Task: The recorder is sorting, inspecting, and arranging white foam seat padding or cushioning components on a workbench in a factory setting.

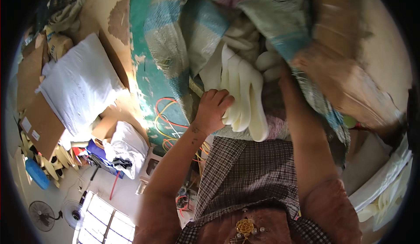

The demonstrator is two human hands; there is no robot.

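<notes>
A stack of long, cream-white, insole-shaped foam pieces (243,86) fans out in front of my body, at the mouth of a large woven sack (168,29). My left hand (215,108) has its fingers curled over the near left edge of the stack. My right hand (286,73) reaches into the sack on the right side, beside more pale pieces (267,61); its fingers are hidden there. The sack is grey-green with blue bands, and its sides are rumpled and folded open around the pieces.
A green worktop (146,69) with worn paint lies left of the sack, with red and yellow cords (168,113) near its edge. Farther left are cardboard (41,123) and a white bag (83,86). Brown cardboard (350,82) and plastic-wrapped pale pieces (385,196) are at the right.
</notes>
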